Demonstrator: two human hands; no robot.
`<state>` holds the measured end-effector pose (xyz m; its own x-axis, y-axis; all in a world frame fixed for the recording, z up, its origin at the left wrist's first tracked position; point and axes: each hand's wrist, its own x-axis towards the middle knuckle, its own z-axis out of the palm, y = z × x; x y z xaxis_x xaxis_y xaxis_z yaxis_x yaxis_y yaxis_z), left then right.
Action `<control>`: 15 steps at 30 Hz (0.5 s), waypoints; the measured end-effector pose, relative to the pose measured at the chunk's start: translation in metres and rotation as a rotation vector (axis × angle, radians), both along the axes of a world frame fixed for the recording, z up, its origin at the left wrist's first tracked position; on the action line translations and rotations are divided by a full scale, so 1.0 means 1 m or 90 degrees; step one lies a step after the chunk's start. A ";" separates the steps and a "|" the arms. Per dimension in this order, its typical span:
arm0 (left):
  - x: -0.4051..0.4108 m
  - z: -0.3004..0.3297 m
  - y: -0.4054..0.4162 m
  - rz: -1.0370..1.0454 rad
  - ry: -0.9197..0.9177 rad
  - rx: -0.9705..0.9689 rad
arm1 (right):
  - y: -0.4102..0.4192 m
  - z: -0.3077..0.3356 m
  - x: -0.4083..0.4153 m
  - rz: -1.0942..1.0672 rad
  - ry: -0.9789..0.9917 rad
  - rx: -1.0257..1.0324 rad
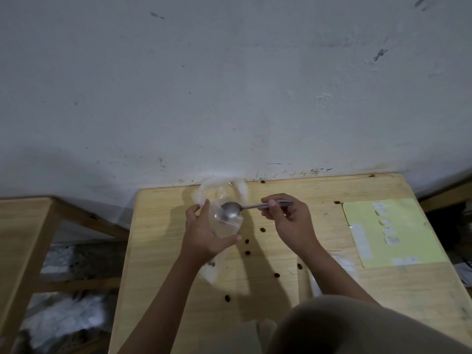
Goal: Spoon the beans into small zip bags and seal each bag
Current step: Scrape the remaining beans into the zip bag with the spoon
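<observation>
Loose beans (262,229) btwn hands

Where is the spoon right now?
In the head view, the spoon is above the middle of the wooden table. The right hand pinches its handle, its bowl at the small bag in the left hand.

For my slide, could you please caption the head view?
Left hand holds bag; right hand tips spoon in.

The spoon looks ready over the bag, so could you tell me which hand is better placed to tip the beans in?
The right hand: it already pinches the spoon by its handle, bowl at the mouth of the zip bag. The left hand grips the bag.
</observation>
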<state>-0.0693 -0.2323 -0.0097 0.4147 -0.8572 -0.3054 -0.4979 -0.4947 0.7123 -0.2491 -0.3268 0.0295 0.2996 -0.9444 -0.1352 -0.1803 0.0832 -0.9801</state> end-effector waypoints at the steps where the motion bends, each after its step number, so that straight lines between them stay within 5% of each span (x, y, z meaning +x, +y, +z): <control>1: 0.000 0.000 -0.001 0.002 0.003 0.001 | 0.001 0.001 0.001 0.009 0.014 -0.018; 6: 0.003 -0.001 -0.009 0.029 0.026 0.019 | 0.000 0.002 0.001 -0.043 0.005 -0.040; 15: 0.004 0.010 0.003 0.048 0.062 0.025 | -0.011 -0.008 0.001 -0.283 -0.185 0.160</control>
<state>-0.0655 -0.2295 -0.0002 0.4449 -0.8108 -0.3805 -0.3879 -0.5573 0.7341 -0.2476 -0.3380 0.0212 -0.0601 -0.9372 -0.3436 0.1978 0.3262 -0.9244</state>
